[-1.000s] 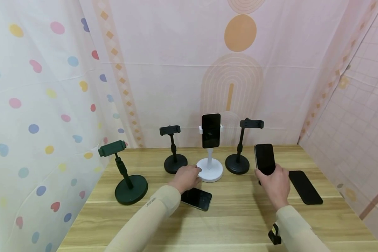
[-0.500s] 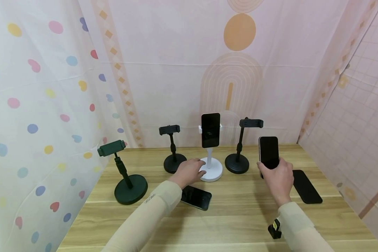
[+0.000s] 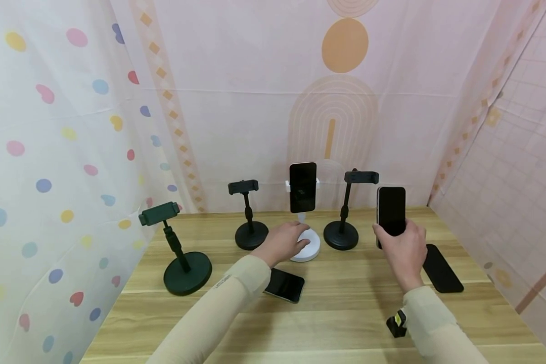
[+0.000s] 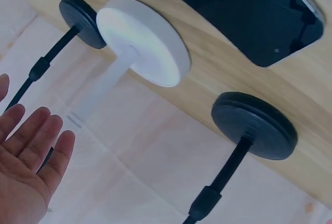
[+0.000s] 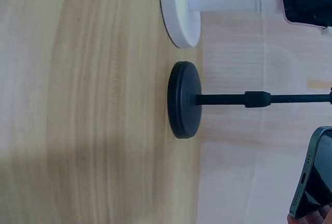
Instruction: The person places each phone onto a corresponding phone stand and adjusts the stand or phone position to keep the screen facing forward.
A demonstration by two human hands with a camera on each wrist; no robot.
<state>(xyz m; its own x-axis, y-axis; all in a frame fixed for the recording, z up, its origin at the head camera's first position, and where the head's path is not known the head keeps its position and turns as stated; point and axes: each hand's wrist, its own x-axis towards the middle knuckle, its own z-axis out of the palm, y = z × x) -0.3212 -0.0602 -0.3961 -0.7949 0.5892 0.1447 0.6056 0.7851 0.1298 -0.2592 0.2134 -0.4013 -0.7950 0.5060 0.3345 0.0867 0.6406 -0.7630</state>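
My right hand (image 3: 404, 253) holds a smartphone (image 3: 391, 210) upright by its lower part, raised at the right. In the right wrist view this phone (image 5: 314, 177) shows its green edge, with fingertips at its lower end. My left hand (image 3: 282, 243), fingers loosely extended, overlaps the white phone stand's round base (image 3: 310, 247) in the head view. The left wrist view shows that hand (image 4: 31, 169) holding nothing, palm visible. Another phone (image 3: 303, 187) sits upright in the white stand's clamp. Between my hands stands a black phone stand (image 3: 341, 236), its clamp (image 3: 361, 177) without a phone.
A second black stand (image 3: 251, 235) is left of the white one, and a dark green stand (image 3: 187, 273) is further left. One phone (image 3: 287, 286) lies below my left forearm's cuff. Another (image 3: 443, 270) lies at the right. A curtain (image 3: 236, 126) hangs behind the table.
My right hand has lifted the smartphone higher and slightly right, turning it more upright. My left hand has moved right and up, across the white base.
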